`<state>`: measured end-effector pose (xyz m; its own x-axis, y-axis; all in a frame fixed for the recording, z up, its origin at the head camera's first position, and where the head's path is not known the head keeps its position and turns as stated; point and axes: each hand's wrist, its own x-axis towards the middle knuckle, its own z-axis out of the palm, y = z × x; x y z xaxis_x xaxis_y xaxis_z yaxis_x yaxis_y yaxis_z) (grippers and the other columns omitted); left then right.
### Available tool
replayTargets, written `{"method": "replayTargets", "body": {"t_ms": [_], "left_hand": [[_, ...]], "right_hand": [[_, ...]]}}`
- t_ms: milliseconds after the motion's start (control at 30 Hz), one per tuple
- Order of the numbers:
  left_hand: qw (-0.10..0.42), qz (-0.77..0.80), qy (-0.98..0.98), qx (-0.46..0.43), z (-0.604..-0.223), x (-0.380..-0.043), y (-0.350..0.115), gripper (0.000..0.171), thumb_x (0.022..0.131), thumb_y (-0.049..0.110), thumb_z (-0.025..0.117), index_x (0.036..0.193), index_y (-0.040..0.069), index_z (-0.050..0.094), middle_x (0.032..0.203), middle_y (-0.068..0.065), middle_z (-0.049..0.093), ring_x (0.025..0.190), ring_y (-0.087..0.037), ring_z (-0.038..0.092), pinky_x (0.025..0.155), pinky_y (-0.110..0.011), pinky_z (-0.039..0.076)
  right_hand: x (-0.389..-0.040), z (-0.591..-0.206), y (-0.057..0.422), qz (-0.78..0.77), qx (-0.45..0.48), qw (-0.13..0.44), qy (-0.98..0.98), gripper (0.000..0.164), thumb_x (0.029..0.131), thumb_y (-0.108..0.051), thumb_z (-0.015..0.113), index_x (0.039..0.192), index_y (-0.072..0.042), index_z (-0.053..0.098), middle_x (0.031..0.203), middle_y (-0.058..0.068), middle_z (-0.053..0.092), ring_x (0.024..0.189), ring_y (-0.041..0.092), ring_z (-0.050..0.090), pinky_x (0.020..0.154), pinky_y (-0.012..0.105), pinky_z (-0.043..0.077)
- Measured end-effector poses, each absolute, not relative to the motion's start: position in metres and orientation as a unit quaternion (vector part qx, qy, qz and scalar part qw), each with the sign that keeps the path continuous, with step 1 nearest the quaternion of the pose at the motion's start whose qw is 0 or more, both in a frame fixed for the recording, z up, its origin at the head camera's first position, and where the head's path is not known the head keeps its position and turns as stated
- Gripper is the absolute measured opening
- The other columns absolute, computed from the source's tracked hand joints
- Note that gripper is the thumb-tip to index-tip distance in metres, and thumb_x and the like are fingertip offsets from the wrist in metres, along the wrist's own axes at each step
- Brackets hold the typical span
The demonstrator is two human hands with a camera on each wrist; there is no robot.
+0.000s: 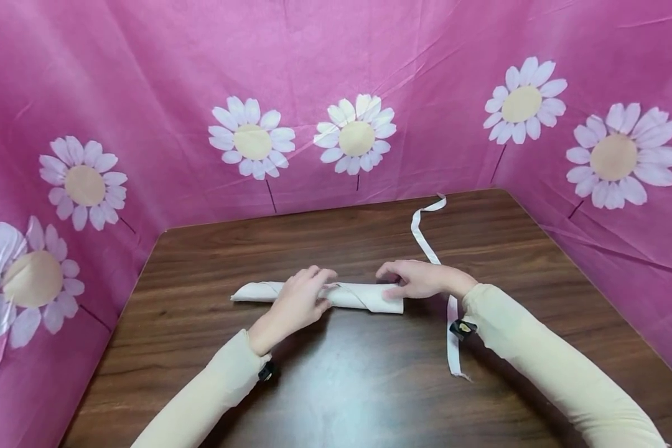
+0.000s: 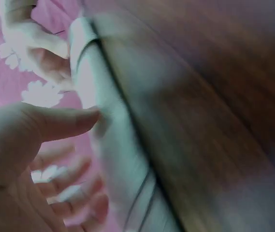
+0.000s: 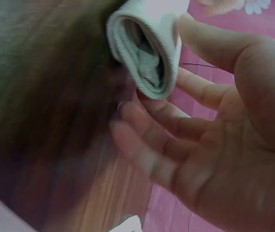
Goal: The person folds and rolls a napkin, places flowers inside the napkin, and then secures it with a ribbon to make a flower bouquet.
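A cream cloth rolled into a long tube (image 1: pixel 358 296) lies across the table, a slanting edge showing along its outside. My left hand (image 1: pixel 299 302) reaches over its middle; in the left wrist view the thumb (image 2: pixel 74 121) touches the roll and the other fingers hang loosely bent beside it. At the right end is my right hand (image 1: pixel 420 278), its thumb on the cloth and its fingers relaxed beyond the far side. The right wrist view shows the roll's open end (image 3: pixel 142 53), with folded layers inside, between thumb and spread fingers.
A long white fabric strip (image 1: pixel 422 239) runs front to back on the right, passing beneath the right wrist. The dark wooden table (image 1: pixel 213 249) is enclosed by a pink curtain (image 1: pixel 173 74) with white daisies. Each wrist wears a small black device (image 1: pixel 462 329).
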<state>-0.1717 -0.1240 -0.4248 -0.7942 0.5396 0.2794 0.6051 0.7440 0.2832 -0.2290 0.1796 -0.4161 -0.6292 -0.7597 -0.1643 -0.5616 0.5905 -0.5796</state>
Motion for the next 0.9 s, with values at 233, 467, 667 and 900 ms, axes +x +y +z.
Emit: {"method": "replayTargets", "body": {"t_ms": [233,467,667,900], "left_hand": [[0.029,-0.274,-0.950,-0.149,-0.411,-0.146,-0.165,0.031,0.089,0.031,0.079,0.107,0.012,0.063,0.082,0.002,0.067,0.071,-0.014,0.062,0.068,-0.038,0.051],[-0.156,-0.426,-0.888,-0.069,-0.427,-0.147,-0.189,0.022,0.097,0.031,0.071,0.092,0.010,0.068,0.066,-0.004,0.065,0.053,-0.017,0.061,0.049,-0.032,0.053],[-0.189,-0.458,-0.868,-0.045,-0.435,-0.153,-0.193,0.028,0.098,0.034,0.069,0.098,0.005,0.069,0.079,-0.006,0.070,0.058,-0.018,0.064,0.048,-0.034,0.055],[-0.184,-0.453,-0.871,-0.044,-0.432,-0.158,-0.195,0.029,0.098,0.034,0.069,0.099,0.006,0.070,0.080,-0.006,0.070,0.059,-0.018,0.065,0.048,-0.033,0.055]], "right_hand": [[-0.245,-0.412,0.154,-0.278,-0.386,0.227,0.850,0.038,0.103,-0.029,0.061,0.132,-0.004,0.061,0.122,0.006,0.066,0.107,0.019,0.065,0.094,0.039,0.051],[-0.256,-0.416,0.137,-0.279,-0.386,0.274,0.836,0.039,0.103,-0.033,0.061,0.132,-0.008,0.061,0.108,-0.004,0.066,0.101,0.013,0.063,0.090,0.035,0.049],[-0.257,-0.422,0.130,-0.283,-0.398,0.284,0.825,0.037,0.102,-0.031,0.063,0.130,-0.007,0.062,0.102,-0.003,0.066,0.094,0.011,0.062,0.084,0.032,0.049],[-0.258,-0.418,0.120,-0.273,-0.393,0.302,0.825,0.037,0.101,-0.029,0.065,0.131,-0.009,0.063,0.102,-0.003,0.064,0.092,0.011,0.059,0.083,0.030,0.047]]}}
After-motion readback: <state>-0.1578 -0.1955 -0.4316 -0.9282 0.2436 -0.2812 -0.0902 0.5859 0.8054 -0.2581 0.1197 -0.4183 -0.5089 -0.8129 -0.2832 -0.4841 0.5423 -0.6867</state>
